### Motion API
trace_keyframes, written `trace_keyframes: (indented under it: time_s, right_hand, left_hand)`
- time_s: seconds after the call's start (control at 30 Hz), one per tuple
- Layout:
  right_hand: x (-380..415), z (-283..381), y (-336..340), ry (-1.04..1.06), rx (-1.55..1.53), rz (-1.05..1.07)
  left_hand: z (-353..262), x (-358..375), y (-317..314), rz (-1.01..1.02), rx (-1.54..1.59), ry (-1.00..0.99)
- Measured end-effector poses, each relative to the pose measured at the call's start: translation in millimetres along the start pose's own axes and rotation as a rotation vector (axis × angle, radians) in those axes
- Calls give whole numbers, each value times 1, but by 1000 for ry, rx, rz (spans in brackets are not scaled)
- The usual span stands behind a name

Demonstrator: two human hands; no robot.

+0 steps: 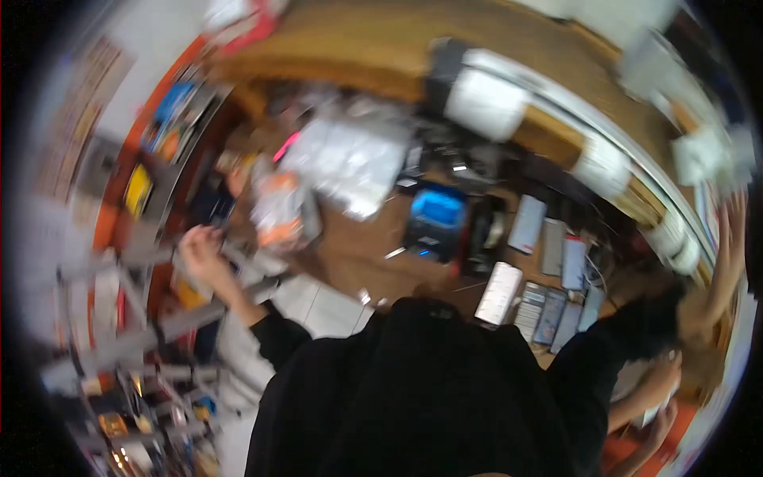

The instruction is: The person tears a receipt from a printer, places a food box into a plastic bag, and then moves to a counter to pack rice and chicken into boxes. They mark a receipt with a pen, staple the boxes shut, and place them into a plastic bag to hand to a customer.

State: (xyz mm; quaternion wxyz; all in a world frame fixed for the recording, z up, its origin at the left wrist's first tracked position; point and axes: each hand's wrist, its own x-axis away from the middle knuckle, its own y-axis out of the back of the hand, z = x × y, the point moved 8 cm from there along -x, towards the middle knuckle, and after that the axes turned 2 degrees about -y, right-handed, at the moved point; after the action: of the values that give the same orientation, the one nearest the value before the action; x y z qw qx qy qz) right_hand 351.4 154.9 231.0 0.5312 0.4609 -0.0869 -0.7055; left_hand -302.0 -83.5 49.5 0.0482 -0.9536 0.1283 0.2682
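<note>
"First, what are your fingers doing?"

"Your left hand (pixel 204 256), at the left of the frame, has loosely bent fingers; blur prevents telling whether they grasp anything. Just beside it, running toward the lower left, is a grey rail frame (pixel 191 320). Your right hand (pixel 731 226), at the far right, has straight fingers, visibly clasping nothing. White sheets (pixel 695 159) lie near its fingertips; contact cannot be confirmed."

"Why do your arms spread so wide?"

"Presumably to keep them outside the brown worktop (pixel 350 256) between them. Right of centre, phone-like slabs (pixel 574 264) lie in rough rows, probably so you can distinguish each one."

"Which materials do you identify?"

"Note the glossy, crumpled plastic packaging (pixel 338 163) left of upper centre, the dark box with a blue face (pixel 438 208) at centre, and a smooth white cylinder (pixel 486 103) above. The rail frame has straight, apparently metal bars. At lower right, another person's hands (pixel 664 378) hold a pale object (pixel 653 413)."
</note>
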Motion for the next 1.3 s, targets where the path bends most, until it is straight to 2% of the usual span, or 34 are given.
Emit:
trace_keyframes:
  time_s: [0.03,0.07,0.1,0.13,0.17,0.2,0.23,0.27,0.3,0.33,0.37,0.4,0.47,0.5,0.53,0.6,0.63,0.73,0.8,0.87,0.93,0.97,1.0,1.03,1.07,1.1,1.13,1.17,1.2,1.3]
  right_hand:
    - [33,41,-32,95,-92,66]
    - [61,72,-62,176,-198,165]
    - [82,76,-92,205,-341,315]
    - [104,79,-123,211,-482,471]
    - [123,87,-164,238,-530,783]
    - [138,109,-212,119,-603,1016]
    - [157,100,-252,-186,-557,993]
    - [170,100,-285,-340,-521,908]
    - [179,111,-309,-194,-256,923]
    - [189,130,-328,36,-141,967]
    - [199,150,-341,154,-163,1089]
    - [213,152,-356,47,-212,1236]
    - [220,179,-368,86,-216,1284]
    - [222,185,-373,70,-209,1282]
    - [222,191,-375,97,-198,1226]
    - [225,192,-378,104,-184,1170]
    - [228,188,-380,97,-153,1154]
    - [232,178,-378,14,-77,1171]
    - [236,166,-372,-73,-28,1208]
    - [230,157,-364,-62,-26,1142]
    - [225,150,-356,-68,-30,1080]
    - [223,148,-354,-79,-26,1083]
    - [218,144,-349,-99,-15,1069]
    - [215,144,-345,-12,5,1018]
    - [215,139,-342,-54,10,1021]
    - [214,134,-338,-98,17,1015]
    - [213,130,-335,-26,-10,963]
    - [214,122,-330,0,-8,911]
    - [212,118,-325,1,14,910]
    - [207,103,-301,-70,-53,907]
  left_hand:
    - [42,11,35,-51,-123,22]
    - [90,26,60,-43,-93,103]
    - [95,46,62,49,-345,174]
    - [137,74,70,-72,-218,279]
    - [170,90,69,35,-352,320]
    - [160,97,47,96,-422,409]
    - [154,95,26,161,-300,447]
    - [157,94,14,216,-390,306]
    - [163,86,2,283,-473,160]
    - [158,72,-9,272,-502,41]
    - [152,61,-22,264,-524,-80]
    - [158,52,-33,275,-519,-75]
    - [176,39,-52,348,-849,-24]
    - [182,30,-58,392,-669,19]
    - [181,22,-61,408,-663,23]
    - [201,17,-59,485,-778,318]
    - [198,14,-58,459,-893,246]
    - [210,19,-57,509,-999,202]
    - [195,30,-58,501,-930,160]
    - [184,51,-55,489,-855,117]
    - [165,86,-55,412,-684,-187]
    - [158,96,-53,450,-639,-63]
    - [151,109,-55,484,-593,-21]
    - [145,122,-57,516,-548,23]
    - [143,127,-62,541,-498,-15]
    - [152,133,-66,707,-477,150]
    - [140,127,-71,656,-461,-42]
    - [148,117,-76,627,-357,132]
    - [153,113,-79,739,-537,197]
    - [149,106,-81,591,-606,-35]
